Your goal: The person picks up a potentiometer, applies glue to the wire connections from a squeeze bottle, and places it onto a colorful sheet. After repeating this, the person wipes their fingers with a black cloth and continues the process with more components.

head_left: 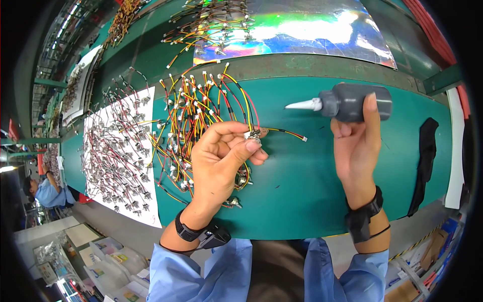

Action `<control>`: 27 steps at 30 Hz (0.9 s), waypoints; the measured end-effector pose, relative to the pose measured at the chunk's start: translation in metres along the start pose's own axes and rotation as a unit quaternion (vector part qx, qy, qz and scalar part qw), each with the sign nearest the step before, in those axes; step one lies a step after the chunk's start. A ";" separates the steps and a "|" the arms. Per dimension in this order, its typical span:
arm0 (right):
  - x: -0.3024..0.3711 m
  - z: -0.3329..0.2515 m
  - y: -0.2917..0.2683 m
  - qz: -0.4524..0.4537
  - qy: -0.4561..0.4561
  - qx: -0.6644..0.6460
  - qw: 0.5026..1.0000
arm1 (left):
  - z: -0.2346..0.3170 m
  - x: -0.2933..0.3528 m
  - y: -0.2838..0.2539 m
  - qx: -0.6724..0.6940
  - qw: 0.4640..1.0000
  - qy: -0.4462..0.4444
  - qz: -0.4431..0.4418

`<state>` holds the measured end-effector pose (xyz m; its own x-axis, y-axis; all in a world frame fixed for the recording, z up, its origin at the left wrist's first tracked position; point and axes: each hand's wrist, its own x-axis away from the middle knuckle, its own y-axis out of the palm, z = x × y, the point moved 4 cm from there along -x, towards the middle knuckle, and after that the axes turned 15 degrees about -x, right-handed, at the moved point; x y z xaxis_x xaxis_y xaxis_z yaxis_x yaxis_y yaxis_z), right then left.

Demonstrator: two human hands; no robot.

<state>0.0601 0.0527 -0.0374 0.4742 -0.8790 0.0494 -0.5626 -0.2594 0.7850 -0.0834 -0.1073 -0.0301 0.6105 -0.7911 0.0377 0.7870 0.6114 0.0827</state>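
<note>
Now the bottle's nozzle points left at the pinched connector, with bare green mat between them.

Held level, the dark grey squeeze bottle (354, 102) lies with its long axis left to right, its white tapered nozzle (303, 104) aimed toward the left hand (221, 158). That hand's thumb and fingers are pressed together on a small metal connector (251, 134), whose thin yellow, red and black lead (287, 132) trails right. The right hand (356, 146) is wrapped around the smooth plastic bottle. Behind, a tangled pile of wire leads (196, 116) covers the green mat (302, 191).
</note>
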 end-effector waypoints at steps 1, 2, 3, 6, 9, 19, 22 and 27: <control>-0.006 0.000 -0.004 0.010 0.017 -0.027 0.999 | 0.001 -0.001 0.000 -0.002 1.000 0.003 -0.002; -0.012 0.002 -0.008 0.025 0.037 -0.056 0.997 | 0.002 -0.001 0.000 0.005 1.000 -0.001 -0.008; -0.017 0.004 -0.011 0.038 0.057 -0.085 0.994 | 0.002 -0.002 0.000 0.011 1.000 -0.005 -0.014; -0.026 0.004 -0.015 0.041 0.077 -0.128 0.988 | 0.004 -0.003 -0.001 0.016 1.000 -0.010 -0.022; -0.033 0.000 -0.017 0.016 0.079 -0.153 0.985 | 0.007 -0.005 -0.001 0.013 1.000 -0.012 -0.023; -0.043 -0.012 -0.027 0.029 0.082 -0.251 0.964 | 0.054 -0.040 -0.023 -0.164 0.985 0.042 0.044; -0.044 -0.014 -0.028 0.042 0.088 -0.264 0.960 | 0.094 -0.089 -0.030 -0.266 0.961 0.062 0.047; -0.049 -0.018 -0.030 0.059 0.091 -0.272 0.956 | 0.102 -0.151 -0.026 -0.312 0.944 0.078 0.072</control>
<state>0.0660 0.1106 -0.0521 0.5668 -0.7927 0.2244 -0.2070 0.1266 0.9701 -0.2051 -0.0054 0.0641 0.6822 -0.7162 -0.1472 0.5647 0.6440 -0.5161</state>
